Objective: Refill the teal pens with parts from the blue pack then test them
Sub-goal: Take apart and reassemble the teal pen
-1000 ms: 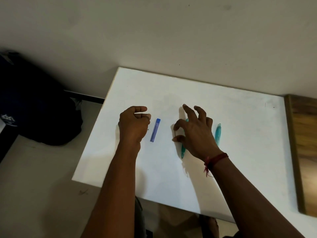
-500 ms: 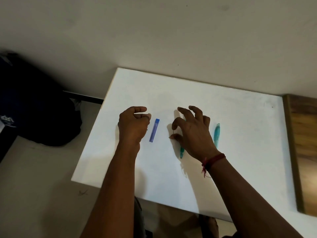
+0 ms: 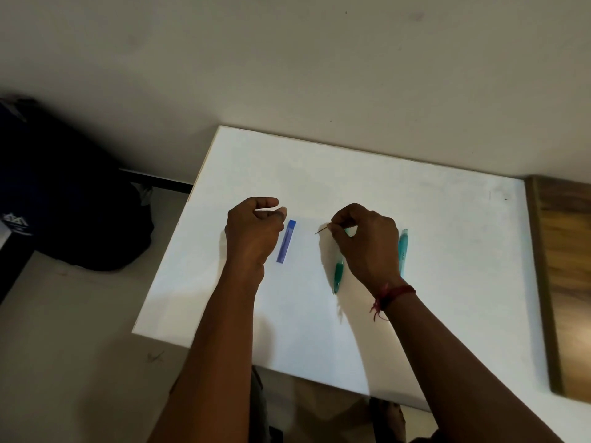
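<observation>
A white table (image 3: pixel 447 212) lies under the left hand (image 3: pixel 252 231) and the right hand (image 3: pixel 367 247), with a few tiny dark specks well beyond the right hand near its far right corner. Just past that edge is a brown wooden panel (image 3: pixel 569 282). Well to the left of the left hand, down on the pale floor (image 3: pixel 64 346), sits a dark navy bag (image 3: pixel 64 203) with a small white logo, a plain beige wall (image 3: pixel 287 59) rises ahead of both hands, and a red thread (image 3: pixel 395 294) circles the wrist just behind the right hand.
</observation>
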